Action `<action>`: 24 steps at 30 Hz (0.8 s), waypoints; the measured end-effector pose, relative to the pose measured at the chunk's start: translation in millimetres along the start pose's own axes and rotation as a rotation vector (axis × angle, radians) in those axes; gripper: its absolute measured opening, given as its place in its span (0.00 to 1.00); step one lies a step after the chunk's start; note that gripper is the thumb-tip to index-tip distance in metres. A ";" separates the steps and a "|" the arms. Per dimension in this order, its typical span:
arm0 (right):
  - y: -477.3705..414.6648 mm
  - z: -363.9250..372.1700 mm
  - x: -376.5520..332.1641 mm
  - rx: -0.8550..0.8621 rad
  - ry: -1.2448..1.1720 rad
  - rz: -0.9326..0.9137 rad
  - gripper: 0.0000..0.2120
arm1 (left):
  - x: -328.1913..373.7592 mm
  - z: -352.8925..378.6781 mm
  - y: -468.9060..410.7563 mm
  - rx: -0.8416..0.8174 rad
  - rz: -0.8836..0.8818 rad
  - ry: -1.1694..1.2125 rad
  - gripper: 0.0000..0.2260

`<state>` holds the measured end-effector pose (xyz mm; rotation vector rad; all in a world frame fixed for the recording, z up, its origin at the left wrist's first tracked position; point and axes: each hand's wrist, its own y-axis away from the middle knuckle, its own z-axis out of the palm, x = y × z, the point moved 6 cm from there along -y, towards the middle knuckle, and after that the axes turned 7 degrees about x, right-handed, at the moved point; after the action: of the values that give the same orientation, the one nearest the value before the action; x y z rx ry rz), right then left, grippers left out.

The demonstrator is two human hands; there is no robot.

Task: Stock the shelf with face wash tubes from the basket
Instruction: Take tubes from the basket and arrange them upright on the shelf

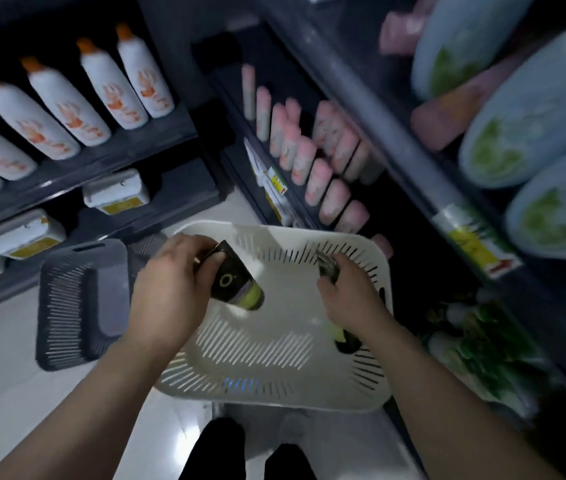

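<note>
A white slotted basket sits on the floor in front of me. My left hand grips a black face wash tube with a green cap above the basket's left side. Over the right side, my right hand is closed on a second dark tube; its green-capped end pokes out below my wrist. The dark shelf on the right holds rows of pink tubes.
A grey slotted basket lies on the floor to the left. Dark shelves at left carry white bottles with orange caps and white boxes. Large pale tubs fill the upper right shelf; green-and-white packs sit low right.
</note>
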<state>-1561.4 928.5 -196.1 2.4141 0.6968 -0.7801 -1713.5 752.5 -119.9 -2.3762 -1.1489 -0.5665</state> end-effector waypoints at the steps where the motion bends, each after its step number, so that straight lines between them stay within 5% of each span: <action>1: 10.0 -19.9 -13.8 0.020 -0.022 -0.028 0.08 | 14.5 -15.0 -3.4 0.010 0.033 0.006 0.06; 10: 105.9 -174.2 -97.0 0.196 -0.123 -0.192 0.02 | 138.1 -128.1 -16.5 0.053 0.272 0.201 0.04; 24: 372.0 -319.5 -105.0 0.733 0.020 -0.021 0.09 | 315.7 -235.0 98.8 -0.229 0.842 0.346 0.04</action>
<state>-1290.8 810.5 209.3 3.0626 0.4934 -1.1773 -1493.7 765.6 220.8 -2.5133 0.1021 -0.7687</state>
